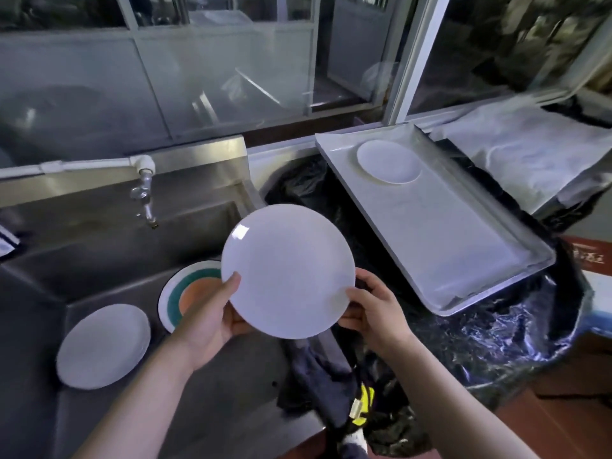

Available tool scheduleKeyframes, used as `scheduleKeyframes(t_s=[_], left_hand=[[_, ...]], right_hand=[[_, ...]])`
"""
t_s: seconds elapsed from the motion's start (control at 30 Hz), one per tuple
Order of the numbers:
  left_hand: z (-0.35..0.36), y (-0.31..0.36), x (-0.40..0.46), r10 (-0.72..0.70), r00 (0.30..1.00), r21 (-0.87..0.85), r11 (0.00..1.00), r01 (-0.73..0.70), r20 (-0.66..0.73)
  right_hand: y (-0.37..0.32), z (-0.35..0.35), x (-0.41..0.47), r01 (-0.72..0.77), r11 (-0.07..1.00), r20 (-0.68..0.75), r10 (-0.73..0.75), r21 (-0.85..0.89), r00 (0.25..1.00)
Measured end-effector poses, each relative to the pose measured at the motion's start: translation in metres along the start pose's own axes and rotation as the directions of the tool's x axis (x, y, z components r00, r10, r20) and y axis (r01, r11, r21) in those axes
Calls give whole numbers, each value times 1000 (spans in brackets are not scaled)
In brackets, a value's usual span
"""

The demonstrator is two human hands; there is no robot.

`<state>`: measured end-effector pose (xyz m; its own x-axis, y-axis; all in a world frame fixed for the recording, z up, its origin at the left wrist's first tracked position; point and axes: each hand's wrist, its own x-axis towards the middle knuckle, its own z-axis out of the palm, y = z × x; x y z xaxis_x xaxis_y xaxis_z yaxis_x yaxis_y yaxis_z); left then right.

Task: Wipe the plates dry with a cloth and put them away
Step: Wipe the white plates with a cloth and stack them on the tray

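Note:
I hold a white plate (288, 270) up over the right edge of the steel sink (99, 246). My left hand (215, 313) grips its lower left rim, thumb on top. My right hand (371, 306) grips its lower right rim. Inside the sink a second white plate (102, 346) leans at the left, and a plate with green and orange rings (178, 293) leans behind my left hand. Another white plate (387, 160) lies on the far end of a metal tray (463, 260) at the right. A dark cloth (318, 376) hangs over the sink's right edge, below the held plate.
A tap (144, 197) juts from the sink's back wall. The tray sits on black plastic sheeting (496, 342). White paper (530, 154) covers a surface at the far right. Windows run along the back. A yellow-and-dark object (362, 405) lies beside the cloth.

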<state>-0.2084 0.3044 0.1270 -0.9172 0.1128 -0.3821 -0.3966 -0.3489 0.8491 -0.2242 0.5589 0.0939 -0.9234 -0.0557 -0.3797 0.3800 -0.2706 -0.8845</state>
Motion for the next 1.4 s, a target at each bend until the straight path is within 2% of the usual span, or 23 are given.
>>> scheduleKeyframes(t_s=[0.37, 0.5, 0.6, 0.7, 0.87, 0.93, 1.0, 1.13, 1.4], left_hand=[[136, 10, 130, 46, 998, 268, 963, -32, -46], [157, 11, 161, 66, 996, 311, 949, -46, -56], [168, 6, 179, 107, 987, 364, 930, -56, -121], [175, 0, 195, 178, 972, 543, 837, -69, -152], [176, -10, 215, 260, 958, 865, 501, -27, -121], [176, -13, 221, 258, 960, 930, 367, 10, -112], [175, -16, 226, 247, 964, 956, 293, 17, -93], [172, -22, 231, 251, 965, 973, 230, 23, -82], [161, -25, 226, 255, 959, 965, 256, 55, -123]], right_hand=[[-99, -170, 124, 33, 998, -206, -20, 62, 978], [-125, -203, 177, 69, 991, -277, -35, 112, 960], [-139, -216, 220, 75, 987, -350, -21, 143, 936], [-151, -221, 261, 66, 982, -409, 12, 176, 913], [-165, -218, 312, 49, 964, -453, 78, 261, 888], [-169, -216, 328, 46, 962, -469, 90, 271, 879], [-172, -214, 341, 40, 967, -481, 88, 250, 872], [-175, -209, 360, 37, 972, -491, 84, 232, 867], [-178, -204, 374, 26, 970, -471, 95, 244, 877]])
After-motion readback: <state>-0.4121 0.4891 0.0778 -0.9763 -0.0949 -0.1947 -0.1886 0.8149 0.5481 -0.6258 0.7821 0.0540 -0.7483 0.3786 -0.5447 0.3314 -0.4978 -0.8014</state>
